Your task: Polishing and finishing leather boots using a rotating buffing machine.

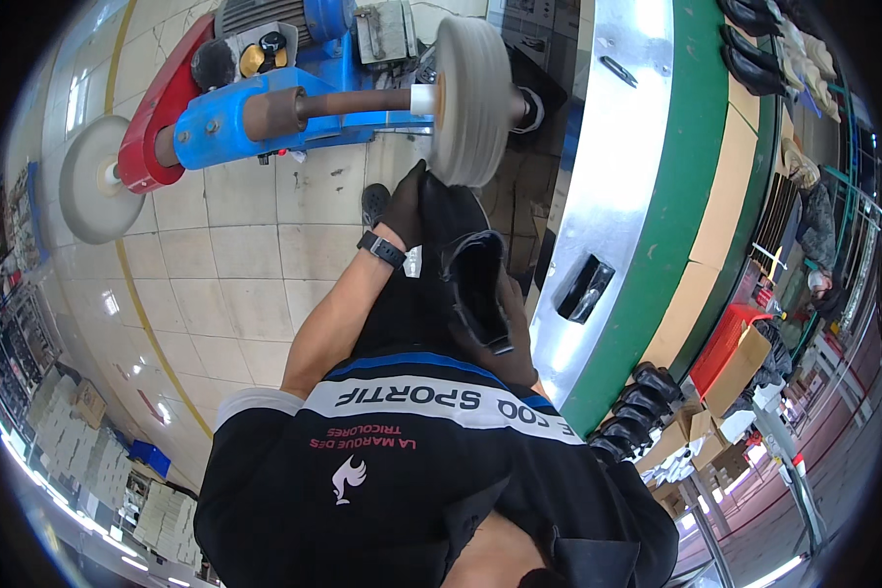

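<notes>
A black leather shoe [453,214] is held up in front of me, its opening toward my body and its toe against the underside of a pale buffing wheel [472,108]. The wheel's surface looks smeared, as if it is turning. My left hand [404,208], in a dark glove with a black watch at the wrist, grips the shoe near the toe on its left side. Around the heel on the right side closes my right hand [508,338], also dark-gloved and partly hidden by the shoe.
The wheel's shaft runs left through a blue machine housing [225,122] to a red cover [159,122] and a second white disc [98,181]. To my right is a metal bench [608,157] with a shiny black object [586,289]. Black shoes [642,407] stand beyond it.
</notes>
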The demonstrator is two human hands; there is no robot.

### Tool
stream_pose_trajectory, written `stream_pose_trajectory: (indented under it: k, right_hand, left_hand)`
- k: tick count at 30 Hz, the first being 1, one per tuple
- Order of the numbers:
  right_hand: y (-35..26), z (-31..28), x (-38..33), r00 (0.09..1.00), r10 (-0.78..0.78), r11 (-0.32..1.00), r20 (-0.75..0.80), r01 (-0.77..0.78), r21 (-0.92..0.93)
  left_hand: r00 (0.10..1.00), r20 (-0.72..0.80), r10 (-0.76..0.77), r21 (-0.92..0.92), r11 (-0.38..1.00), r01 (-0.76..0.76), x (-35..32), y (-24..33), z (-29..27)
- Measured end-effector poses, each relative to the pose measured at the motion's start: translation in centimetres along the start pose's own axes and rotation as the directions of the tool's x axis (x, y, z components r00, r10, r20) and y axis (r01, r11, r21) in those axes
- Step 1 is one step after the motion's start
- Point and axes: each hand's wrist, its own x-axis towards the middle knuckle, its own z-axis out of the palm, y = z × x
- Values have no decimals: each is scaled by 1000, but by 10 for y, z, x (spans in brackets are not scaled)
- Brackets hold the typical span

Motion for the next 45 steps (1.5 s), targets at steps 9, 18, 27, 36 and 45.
stream_pose_trajectory:
  k: [9, 18, 27, 36, 45]
  right_hand:
    - [-37, 14, 81, 989, 15, 762, 144, 82, -642]
    - [-20, -1, 52, 999, 14, 884, 33, 3, -468]
    - [46, 9, 43, 995, -53, 926, 82, 19, 376]
    - [38, 33, 80, 753, -116, -345, 648, -642, 685]
    - [77, 86, 60, 973, 114, 508, 199, -230, 830]
  left_hand:
    - [891, 415, 182, 94, 966, -241, 70, -7, -104]
    - [922, 91, 375, 629, 696, -345, 66, -30, -109]
    - [723, 158, 673, 871, 250, -422, 23, 7, -58]
    - [405, 509, 759, 856, -400, -327, -20, 83, -11]
    - [600, 520, 608, 854, -373, -363, -32, 55, 125]
